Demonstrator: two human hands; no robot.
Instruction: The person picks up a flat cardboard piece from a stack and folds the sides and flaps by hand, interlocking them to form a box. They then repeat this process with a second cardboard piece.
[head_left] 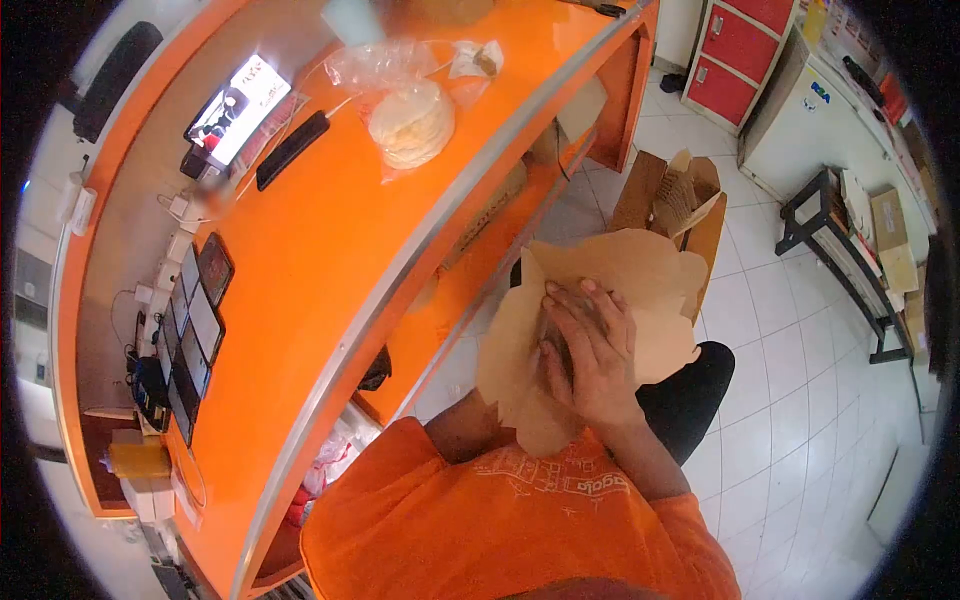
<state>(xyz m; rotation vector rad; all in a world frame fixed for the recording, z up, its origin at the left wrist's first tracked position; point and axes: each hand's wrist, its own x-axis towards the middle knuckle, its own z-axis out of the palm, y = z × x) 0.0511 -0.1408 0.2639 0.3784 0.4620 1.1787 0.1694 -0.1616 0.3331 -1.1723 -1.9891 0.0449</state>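
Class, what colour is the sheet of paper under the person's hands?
Plain light brown paper, like kraft wrapping, seen best in the head view.
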